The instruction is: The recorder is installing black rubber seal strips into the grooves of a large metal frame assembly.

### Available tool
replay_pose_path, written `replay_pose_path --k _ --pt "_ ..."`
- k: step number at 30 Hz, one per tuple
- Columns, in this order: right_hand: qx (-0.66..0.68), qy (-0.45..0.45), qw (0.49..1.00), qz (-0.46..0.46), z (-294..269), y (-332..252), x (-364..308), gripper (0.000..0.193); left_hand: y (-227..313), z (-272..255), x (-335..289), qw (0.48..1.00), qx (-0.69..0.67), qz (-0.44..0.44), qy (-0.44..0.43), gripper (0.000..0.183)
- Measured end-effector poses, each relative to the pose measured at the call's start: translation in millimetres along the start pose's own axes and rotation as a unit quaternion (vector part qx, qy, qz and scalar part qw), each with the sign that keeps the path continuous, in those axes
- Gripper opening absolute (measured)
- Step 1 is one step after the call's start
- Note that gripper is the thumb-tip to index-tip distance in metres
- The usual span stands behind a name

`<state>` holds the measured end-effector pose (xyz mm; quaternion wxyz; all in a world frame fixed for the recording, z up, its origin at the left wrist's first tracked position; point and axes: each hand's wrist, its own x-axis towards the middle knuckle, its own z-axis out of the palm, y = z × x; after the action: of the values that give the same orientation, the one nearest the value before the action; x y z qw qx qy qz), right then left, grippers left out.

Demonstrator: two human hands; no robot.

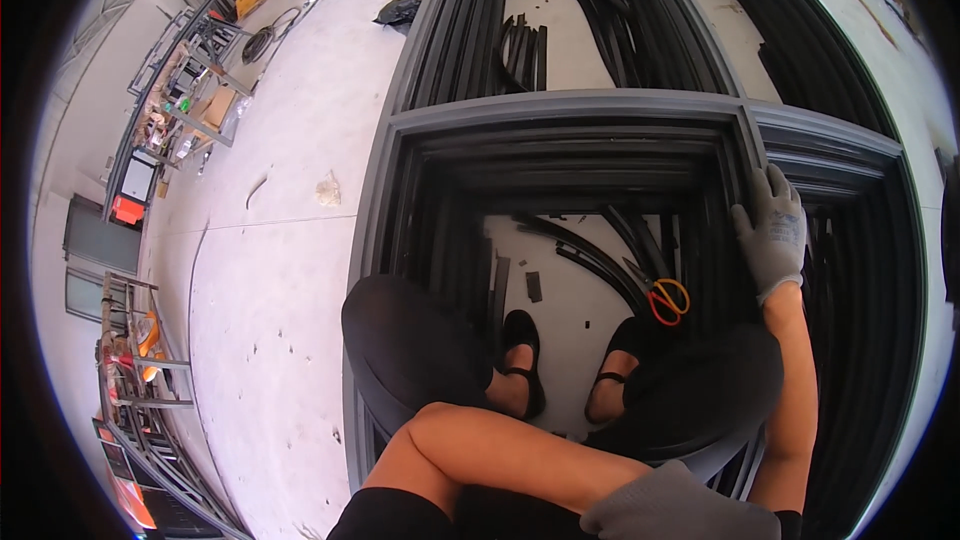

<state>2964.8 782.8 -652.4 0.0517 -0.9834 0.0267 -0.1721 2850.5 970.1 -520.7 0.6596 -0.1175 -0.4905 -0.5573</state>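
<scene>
My right hand, in a grey glove, rests on the grey metal frame at its right-hand bar. Its fingers are stretched out and the thumb stands apart. My left arm crosses in front of my body to the right. The gloved left hand lies near my right forearm at the lower edge, with its fingers hidden. Scissors with red and orange handles lie inside the frame opening by my right knee, among curved black rubber strips.
My feet are on the floor within the stacked frames. More black strips lie in the far opening. A black plastic bag sits beside the stack. Cluttered metal racks stand along the left wall.
</scene>
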Motion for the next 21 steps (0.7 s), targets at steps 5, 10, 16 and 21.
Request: replay_pose_path --k 5,10,16,21 --pt "0.001 0.013 1.000 -0.009 -1.4 2.6 1.7 0.048 11.7 43.7 4.4 0.830 0.266 -0.361 0.331 0.035" --pt "0.022 0.078 0.996 -0.043 4.9 5.8 -0.9 0.043 67.9 26.6 -65.2 0.763 0.393 -0.366 0.359 0.013" --pt "0.001 -0.059 0.981 -0.183 14.8 -15.1 -3.2 0.035 131.6 96.2 -169.6 0.109 0.775 -0.165 0.600 0.012" --pt "-0.098 -0.395 0.894 -0.186 62.7 -64.4 17.6 0.028 130.3 187.9 -300.7 -0.114 0.675 -0.155 0.712 0.038"
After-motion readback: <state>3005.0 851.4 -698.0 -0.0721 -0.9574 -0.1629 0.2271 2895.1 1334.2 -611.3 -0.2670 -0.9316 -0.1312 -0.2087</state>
